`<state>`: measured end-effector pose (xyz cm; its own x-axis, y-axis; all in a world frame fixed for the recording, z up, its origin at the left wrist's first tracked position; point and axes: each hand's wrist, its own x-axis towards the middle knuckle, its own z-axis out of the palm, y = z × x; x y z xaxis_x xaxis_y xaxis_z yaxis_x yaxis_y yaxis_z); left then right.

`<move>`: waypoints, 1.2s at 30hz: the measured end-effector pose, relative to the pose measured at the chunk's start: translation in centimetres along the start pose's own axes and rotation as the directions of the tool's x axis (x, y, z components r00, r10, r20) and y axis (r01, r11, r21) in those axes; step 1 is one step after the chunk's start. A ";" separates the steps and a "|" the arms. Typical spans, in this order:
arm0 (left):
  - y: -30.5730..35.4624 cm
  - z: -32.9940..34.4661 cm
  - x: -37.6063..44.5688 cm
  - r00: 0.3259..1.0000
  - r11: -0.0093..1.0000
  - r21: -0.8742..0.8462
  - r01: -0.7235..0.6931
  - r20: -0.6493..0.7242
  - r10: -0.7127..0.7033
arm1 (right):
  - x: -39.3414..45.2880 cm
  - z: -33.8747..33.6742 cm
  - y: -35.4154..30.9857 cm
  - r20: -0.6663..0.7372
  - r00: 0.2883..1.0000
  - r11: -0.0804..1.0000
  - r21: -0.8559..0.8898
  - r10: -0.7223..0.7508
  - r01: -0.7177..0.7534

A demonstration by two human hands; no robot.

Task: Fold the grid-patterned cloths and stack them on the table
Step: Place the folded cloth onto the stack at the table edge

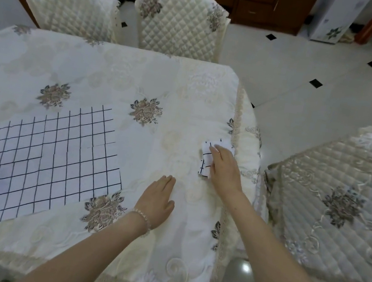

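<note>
Your right hand [223, 169] lies with straight fingers pressing the folded cloth [209, 159], which sits close to the desk [107, 73] edge nearest the side chair [332, 202]. Your left hand [157, 200] rests flat and released on the desk, holding nothing, between the folded cloth and the flat grid cloth [38, 163]. That cloth looks thin, light and limp; pinch it at two corners. Bare desk surface lies beyond it for folding.
</note>
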<state>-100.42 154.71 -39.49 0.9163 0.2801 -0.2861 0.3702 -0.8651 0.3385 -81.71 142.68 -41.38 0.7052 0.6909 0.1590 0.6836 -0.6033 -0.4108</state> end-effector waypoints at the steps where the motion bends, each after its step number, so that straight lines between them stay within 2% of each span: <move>1: 0.1 0.1 0.2 1.000 1.000 0.010 -0.010 -0.007 0.010 | 0.8 -0.2 0.7 0.037 0.997 0.996 -0.062 -0.065 0.067; 4: 0.3 0.4 0.4 1.000 0.999 0.023 -0.024 -0.020 0.024 | 2.3 -0.3 2.2 0.288 0.934 0.929 -0.235 -0.213 0.285; 6: 0.3 0.7 0.4 1.000 1.000 0.012 -0.015 -0.021 0.015 | 2.4 0.2 2.5 0.393 0.895 0.904 -0.272 -0.208 0.330; 7: 0.2 0.8 0.4 1.000 1.000 0.007 -0.013 -0.020 0.013 | 2.3 0.5 2.5 0.408 0.895 0.911 -0.274 -0.179 0.307; 11: -0.3 1.3 0.1 1.000 1.000 -0.019 -0.004 -0.012 0.004 | 1.9 1.7 2.1 0.307 0.952 0.976 -0.205 -0.012 0.078; 16: -1.6 1.8 -0.6 0.999 0.999 -0.014 0.033 0.023 -0.033 | 1.0 2.9 1.8 0.207 0.970 0.978 -0.189 0.128 -0.088; 24: -2.1 1.6 -0.6 0.999 0.999 -0.036 0.032 -0.010 -0.032 | 0.5 4.3 2.2 0.196 0.968 0.965 -0.238 0.155 -0.107; 28: -2.0 1.3 -1.0 0.999 0.999 -0.044 0.020 -0.031 -0.022 | 0.8 4.0 2.1 0.259 0.951 0.957 -0.276 0.167 -0.093; 31: -1.9 0.9 -1.4 0.998 0.999 -0.051 0.012 -0.059 -0.015 | 1.1 2.7 1.3 0.242 0.952 0.963 -0.238 0.187 -0.128; 33: -1.9 0.5 -1.5 0.997 0.998 -0.070 0.010 -0.077 -0.015 | 1.4 1.7 0.1 0.110 0.957 0.954 -0.166 0.269 -0.250; 34: -2.0 0.3 -1.6 0.997 0.997 -0.072 0.010 -0.080 -0.016 | 1.7 1.4 -0.5 0.050 0.935 0.932 -0.121 0.350 -0.342; 36: -2.0 0.0 -1.8 0.996 0.997 -0.076 0.017 -0.082 -0.024 | 2.6 1.0 -1.7 0.030 0.851 0.850 -0.067 0.525 -0.522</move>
<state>-102.82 155.90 -39.62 0.9168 0.3339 -0.2192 0.3966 -0.8259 0.4009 -81.21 145.89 -41.23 0.9530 0.2830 -0.1078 0.2254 -0.9005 -0.3719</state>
